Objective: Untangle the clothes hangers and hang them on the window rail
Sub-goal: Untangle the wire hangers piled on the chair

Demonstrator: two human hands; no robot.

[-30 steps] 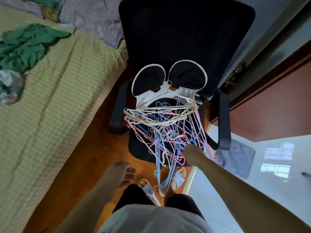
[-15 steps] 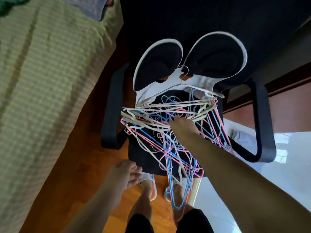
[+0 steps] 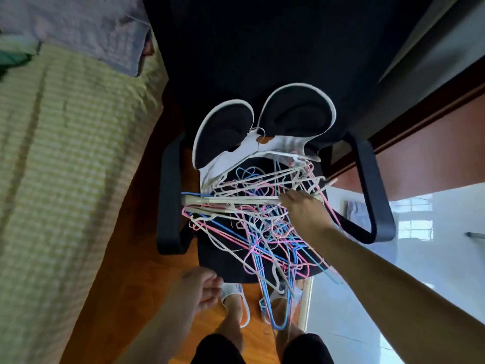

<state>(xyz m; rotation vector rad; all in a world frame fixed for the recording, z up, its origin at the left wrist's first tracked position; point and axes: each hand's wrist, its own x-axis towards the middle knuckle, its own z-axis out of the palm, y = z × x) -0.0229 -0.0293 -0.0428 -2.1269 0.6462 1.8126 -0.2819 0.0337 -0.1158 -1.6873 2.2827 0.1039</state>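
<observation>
Where the hangers lie: the hangers (image 3: 252, 222) are a tangled heap of pink, blue and white wire on the seat of the chair (image 3: 367, 185), reaching from its back edge to its front edge, with several hanging over the front edge toward the floor (image 3: 126, 271).
Right hand: the right hand (image 3: 304, 208) is on the heap near the seat's right edge, fingers curled down into the wires at the end of a pale bar; exactly which wire it grips cannot be told.
Left hand: the left hand (image 3: 202, 287) hangs just in front of the seat's front left corner, fingers loosely bent, touching nothing.
Cushion: a black cushion (image 3: 265, 127) with a white rim stands at the seat's back edge, against the backrest.
Bed: a bed (image 3: 57, 179) with a checked cover lies along the chair's left side.
Feet: feet in slippers (image 3: 236, 298) stand below the seat's front edge.
</observation>
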